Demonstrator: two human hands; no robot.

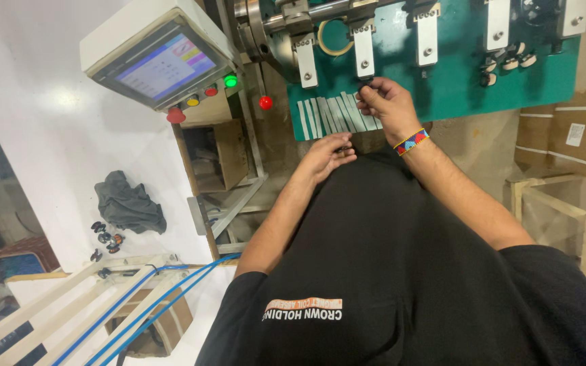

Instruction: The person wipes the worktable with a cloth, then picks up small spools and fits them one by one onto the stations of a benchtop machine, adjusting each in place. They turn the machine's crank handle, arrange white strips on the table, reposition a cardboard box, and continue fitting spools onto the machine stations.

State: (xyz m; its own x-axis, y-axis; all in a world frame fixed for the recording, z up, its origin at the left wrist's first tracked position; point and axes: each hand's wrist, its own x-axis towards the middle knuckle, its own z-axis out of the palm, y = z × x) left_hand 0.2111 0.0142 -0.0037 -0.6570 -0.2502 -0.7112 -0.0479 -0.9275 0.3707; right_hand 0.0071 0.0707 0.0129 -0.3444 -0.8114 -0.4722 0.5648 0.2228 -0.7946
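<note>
Centrally, right hand [388,102] fingers pinching a small dark part at the green machine panel [456,88], left hand [327,157] fingers curled together on small dark pieces, grey strips [337,114] between.

Looks like a factory floor: green machine bed [456,88] with white clamps [363,51] just above the hands, touchscreen control panel [161,64] with coloured buttons off left, cardboard boxes [571,132] stacked right.

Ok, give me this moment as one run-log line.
left hand: holds small dark part at waist | right hand: pinches small dark piece over pale strips | green machine bed | touchscreen panel lit
</note>
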